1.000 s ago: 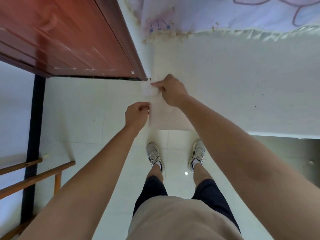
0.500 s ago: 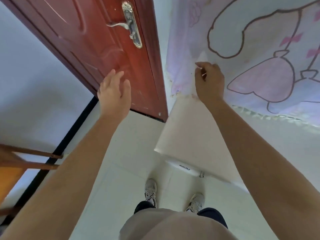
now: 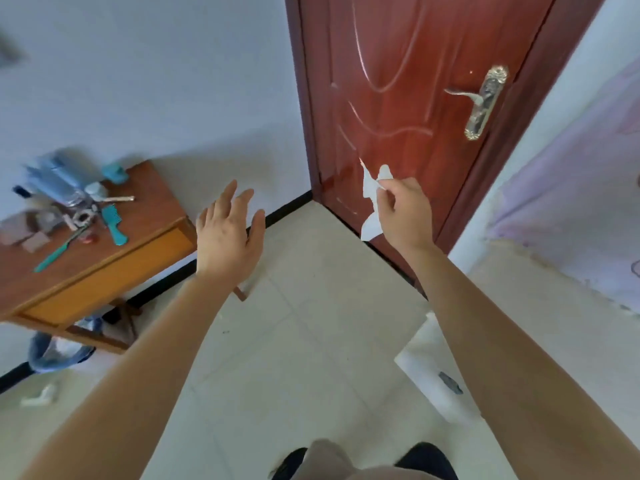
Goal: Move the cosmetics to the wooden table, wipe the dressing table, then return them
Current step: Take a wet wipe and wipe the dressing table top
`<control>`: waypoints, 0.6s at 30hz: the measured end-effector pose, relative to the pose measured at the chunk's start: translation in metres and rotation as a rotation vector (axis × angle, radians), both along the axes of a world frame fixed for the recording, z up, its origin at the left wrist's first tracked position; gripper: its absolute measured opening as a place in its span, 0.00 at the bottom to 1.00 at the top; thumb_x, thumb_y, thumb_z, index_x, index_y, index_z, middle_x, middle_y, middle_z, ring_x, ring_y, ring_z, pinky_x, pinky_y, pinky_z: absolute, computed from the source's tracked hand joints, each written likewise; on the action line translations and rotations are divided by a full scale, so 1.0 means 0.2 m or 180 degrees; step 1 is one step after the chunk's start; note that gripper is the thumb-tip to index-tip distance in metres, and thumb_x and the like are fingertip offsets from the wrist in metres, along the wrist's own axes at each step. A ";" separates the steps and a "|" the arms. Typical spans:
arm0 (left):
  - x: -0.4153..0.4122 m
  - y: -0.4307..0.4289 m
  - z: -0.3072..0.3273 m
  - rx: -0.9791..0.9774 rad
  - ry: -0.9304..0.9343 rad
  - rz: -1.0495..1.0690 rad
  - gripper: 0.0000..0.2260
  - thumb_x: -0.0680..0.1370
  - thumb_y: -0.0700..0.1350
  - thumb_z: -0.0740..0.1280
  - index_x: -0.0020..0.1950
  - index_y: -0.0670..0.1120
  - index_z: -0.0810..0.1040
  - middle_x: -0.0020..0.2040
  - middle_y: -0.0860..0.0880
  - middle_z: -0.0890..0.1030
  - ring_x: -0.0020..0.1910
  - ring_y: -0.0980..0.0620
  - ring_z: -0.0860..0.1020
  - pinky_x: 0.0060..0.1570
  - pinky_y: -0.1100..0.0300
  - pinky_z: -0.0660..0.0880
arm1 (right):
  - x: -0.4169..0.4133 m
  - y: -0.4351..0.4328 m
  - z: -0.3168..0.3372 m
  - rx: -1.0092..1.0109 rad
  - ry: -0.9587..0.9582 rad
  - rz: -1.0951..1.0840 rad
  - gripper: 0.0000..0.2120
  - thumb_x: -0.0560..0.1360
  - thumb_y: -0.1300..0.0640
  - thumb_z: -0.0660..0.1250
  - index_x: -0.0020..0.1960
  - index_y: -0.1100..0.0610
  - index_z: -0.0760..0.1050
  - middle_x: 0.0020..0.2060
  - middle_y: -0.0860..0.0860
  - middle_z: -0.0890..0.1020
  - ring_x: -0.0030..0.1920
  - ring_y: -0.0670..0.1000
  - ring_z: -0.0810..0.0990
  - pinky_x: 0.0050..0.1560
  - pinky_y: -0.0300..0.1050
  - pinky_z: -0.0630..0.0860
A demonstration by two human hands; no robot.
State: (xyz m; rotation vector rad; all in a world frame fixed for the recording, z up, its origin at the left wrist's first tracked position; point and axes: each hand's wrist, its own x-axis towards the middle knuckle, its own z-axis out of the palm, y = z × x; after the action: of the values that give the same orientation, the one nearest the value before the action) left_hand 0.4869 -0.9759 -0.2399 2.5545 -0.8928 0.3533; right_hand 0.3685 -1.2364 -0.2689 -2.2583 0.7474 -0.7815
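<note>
Your left hand [image 3: 228, 233] hangs in the air just right of the wooden table [image 3: 149, 216], back toward you. Its fingers are straight and spread, and it holds and touches nothing. Its wrist crosses in front of the table's right leg.

Your right hand [image 3: 403, 216] is farther right of the table, well apart from it. The thumb and fingers are curled and pinch a ragged white tissue [image 3: 371, 199], which sticks up above the fingers and trails down beside them.

Right of the table, past the corner of the wall, stands the red-brown door [image 3: 398, 98], directly behind the tissue. A white furniture top [image 3: 427, 372] lies well to the right of the table and nearer you, half hidden by your right forearm; you cannot tell from here what it is.

The cosmetics [image 3: 62, 188] are on the table, crowded on its left part, blurred: blue bottles, small jars and boxes. A blue bag [image 3: 52, 355] sits on the floor under the table. A teal comb [image 3: 112, 220] lies on the table at the right edge of the cluster.
</note>
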 end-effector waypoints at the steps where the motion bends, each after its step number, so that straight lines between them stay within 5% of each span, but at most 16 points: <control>1: 0.05 0.16 0.01 -0.0031 0.0029 0.0097 0.19 0.83 0.51 0.58 0.71 0.45 0.70 0.75 0.41 0.66 0.71 0.38 0.68 0.69 0.40 0.62 | 0.10 0.14 0.02 0.0034 -0.0037 0.0112 0.13 0.81 0.56 0.61 0.61 0.54 0.80 0.49 0.51 0.76 0.43 0.47 0.74 0.47 0.38 0.68; 5: 0.29 0.86 0.07 -0.0038 0.0006 0.0614 0.19 0.83 0.53 0.57 0.72 0.47 0.69 0.76 0.43 0.64 0.72 0.39 0.65 0.70 0.41 0.61 | 0.56 0.76 0.07 0.0134 -0.0121 0.0641 0.11 0.79 0.58 0.63 0.58 0.57 0.81 0.50 0.54 0.78 0.46 0.52 0.77 0.49 0.36 0.68; 13: 0.54 2.06 -0.04 0.0185 0.0452 0.1949 0.26 0.80 0.52 0.62 0.77 0.50 0.60 0.80 0.44 0.54 0.76 0.40 0.58 0.71 0.40 0.60 | 1.29 1.92 -0.01 0.0147 0.0047 0.1818 0.09 0.78 0.58 0.63 0.55 0.53 0.80 0.50 0.46 0.75 0.46 0.45 0.75 0.41 0.23 0.64; 18: 0.71 2.50 -0.13 0.0061 0.0600 0.2446 0.29 0.80 0.52 0.63 0.77 0.46 0.57 0.79 0.43 0.55 0.74 0.40 0.61 0.69 0.40 0.62 | 1.68 2.39 -0.07 0.0047 0.0136 0.2267 0.10 0.78 0.57 0.64 0.58 0.54 0.80 0.50 0.47 0.76 0.50 0.47 0.76 0.46 0.26 0.66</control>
State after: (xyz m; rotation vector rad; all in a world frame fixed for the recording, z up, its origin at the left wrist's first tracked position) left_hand 0.6293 -0.4765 -0.2654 2.7927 0.1855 0.3036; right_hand 0.7039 -0.7585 -0.2835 -2.2930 -0.0614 -0.3762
